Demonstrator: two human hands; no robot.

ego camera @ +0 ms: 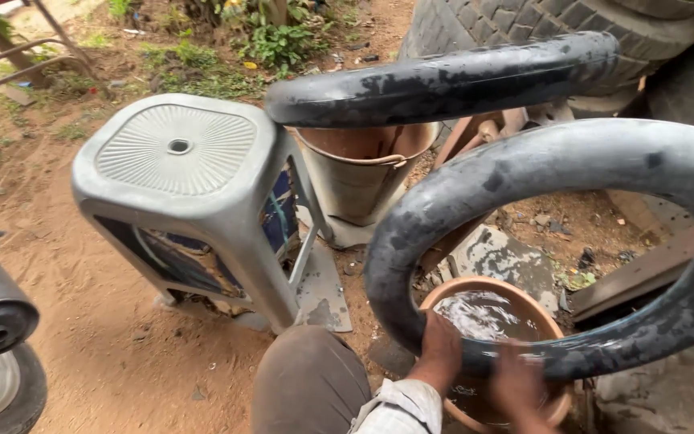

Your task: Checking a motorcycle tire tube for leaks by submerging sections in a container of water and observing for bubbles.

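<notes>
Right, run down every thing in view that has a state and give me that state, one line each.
inner tube: inflated, its low part pressed into the basin's water
clay basin: holds rippling water
left hand: gripping the tube at the basin rim
right hand: on the tube, blurred
plastic stool: upright on the dirt
metal bucket: upright, contents not visible

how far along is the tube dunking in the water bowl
Done: the inner tube is inflated and wet, its bottom arc in the water basin. In hand: the left hand and right hand press that section under; the right is blurred. Left: most of the loop stands above the water, not submerged.
</notes>
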